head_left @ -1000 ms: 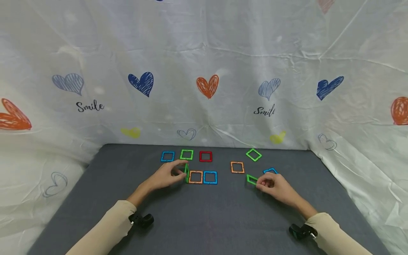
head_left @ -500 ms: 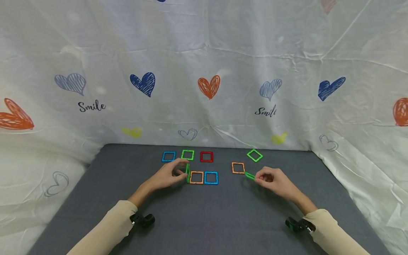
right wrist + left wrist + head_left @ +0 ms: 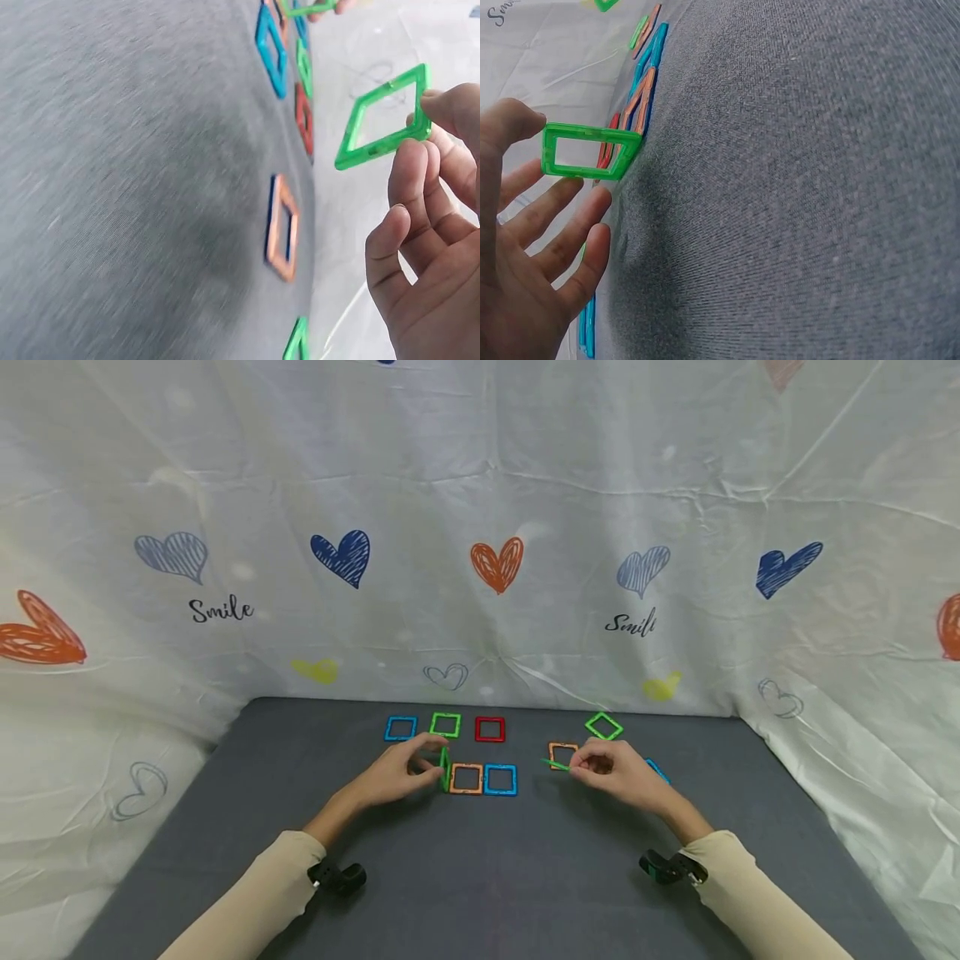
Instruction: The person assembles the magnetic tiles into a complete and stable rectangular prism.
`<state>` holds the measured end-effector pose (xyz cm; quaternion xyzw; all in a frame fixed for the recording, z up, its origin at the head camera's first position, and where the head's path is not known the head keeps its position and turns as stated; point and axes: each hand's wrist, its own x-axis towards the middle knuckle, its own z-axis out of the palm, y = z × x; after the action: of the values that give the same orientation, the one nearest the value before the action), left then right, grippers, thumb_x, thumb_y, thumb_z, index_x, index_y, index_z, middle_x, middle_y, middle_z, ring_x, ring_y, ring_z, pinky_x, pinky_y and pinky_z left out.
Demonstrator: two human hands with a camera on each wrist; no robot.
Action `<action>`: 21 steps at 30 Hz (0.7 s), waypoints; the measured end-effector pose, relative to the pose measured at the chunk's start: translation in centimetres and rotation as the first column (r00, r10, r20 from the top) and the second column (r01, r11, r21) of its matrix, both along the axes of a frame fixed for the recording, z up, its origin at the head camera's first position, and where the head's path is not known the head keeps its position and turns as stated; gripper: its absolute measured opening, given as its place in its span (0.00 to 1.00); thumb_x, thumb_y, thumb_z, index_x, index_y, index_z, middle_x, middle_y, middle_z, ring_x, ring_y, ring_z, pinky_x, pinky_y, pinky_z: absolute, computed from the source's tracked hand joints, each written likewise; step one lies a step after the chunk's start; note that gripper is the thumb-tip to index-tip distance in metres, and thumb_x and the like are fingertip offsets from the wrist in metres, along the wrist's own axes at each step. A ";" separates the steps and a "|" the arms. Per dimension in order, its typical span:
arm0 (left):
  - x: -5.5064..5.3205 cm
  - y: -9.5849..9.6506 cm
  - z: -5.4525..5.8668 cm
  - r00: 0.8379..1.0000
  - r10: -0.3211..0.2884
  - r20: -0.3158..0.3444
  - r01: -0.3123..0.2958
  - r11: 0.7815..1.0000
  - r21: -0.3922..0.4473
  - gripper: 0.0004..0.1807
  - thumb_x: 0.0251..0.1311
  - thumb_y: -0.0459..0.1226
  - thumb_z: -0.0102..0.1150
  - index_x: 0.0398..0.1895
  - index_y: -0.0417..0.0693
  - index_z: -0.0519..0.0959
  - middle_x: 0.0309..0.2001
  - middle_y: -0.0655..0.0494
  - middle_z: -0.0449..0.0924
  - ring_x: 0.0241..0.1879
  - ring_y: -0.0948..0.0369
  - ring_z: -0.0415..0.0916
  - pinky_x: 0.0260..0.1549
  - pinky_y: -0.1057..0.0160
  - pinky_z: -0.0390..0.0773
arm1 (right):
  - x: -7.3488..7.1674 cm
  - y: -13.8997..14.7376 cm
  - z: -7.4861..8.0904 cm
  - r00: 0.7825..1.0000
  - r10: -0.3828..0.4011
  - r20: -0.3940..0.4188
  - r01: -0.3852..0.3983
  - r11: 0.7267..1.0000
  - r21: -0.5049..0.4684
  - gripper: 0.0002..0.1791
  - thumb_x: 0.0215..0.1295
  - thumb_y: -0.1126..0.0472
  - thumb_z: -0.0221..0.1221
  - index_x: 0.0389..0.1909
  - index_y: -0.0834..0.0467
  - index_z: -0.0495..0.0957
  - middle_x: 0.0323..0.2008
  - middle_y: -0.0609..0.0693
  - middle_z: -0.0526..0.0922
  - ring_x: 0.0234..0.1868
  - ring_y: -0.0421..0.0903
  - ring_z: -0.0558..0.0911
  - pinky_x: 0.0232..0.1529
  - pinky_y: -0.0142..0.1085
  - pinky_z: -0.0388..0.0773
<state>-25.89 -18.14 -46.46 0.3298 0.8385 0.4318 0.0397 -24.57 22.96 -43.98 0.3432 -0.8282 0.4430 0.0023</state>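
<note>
In the head view my left hand (image 3: 401,772) pinches a green square magnetic tile (image 3: 446,770) between thumb and fingertips. That tile stands upright at the left side of an orange tile (image 3: 467,792), which lies flat beside a blue tile (image 3: 501,793). The left wrist view has the thumb at the tile's upper corner and fingers beneath. Farther right, my right hand (image 3: 622,777) grips a second green square tile (image 3: 382,148) by one end, raised off the table. From the head camera this tile looks edge-on, in front of another orange tile (image 3: 562,745).
A blue tile (image 3: 401,718), a green tile (image 3: 446,716) and a red tile (image 3: 491,720) lie in a back row. A turned green tile (image 3: 595,719) is at the back right. My right hand partly covers another blue tile (image 3: 657,770). A printed curtain (image 3: 420,485) hangs behind the grey table (image 3: 480,877).
My right hand has moved left with its green tile, past the front of the right orange tile, and the tile has turned edge-on. The left hand keeps its place and its hold.
</note>
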 end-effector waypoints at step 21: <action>-0.1 0.4 0.2 1.000 0.013 0.014 -0.013 1.000 -0.017 0.27 0.72 0.37 0.61 0.70 0.38 0.68 0.63 0.38 0.74 0.47 0.53 0.83 0.43 0.56 0.82 | -1.3 -5.0 -1.0 0.989 0.145 0.013 -0.144 0.988 -0.048 0.05 0.72 0.70 0.61 0.38 0.58 0.82 0.34 0.48 0.78 0.30 0.44 0.78 0.29 0.34 0.77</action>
<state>-25.97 -17.78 -46.24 0.3210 0.8440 0.4273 0.0456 -25.82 17.92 -45.00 0.3984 -0.7905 0.4644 -0.0286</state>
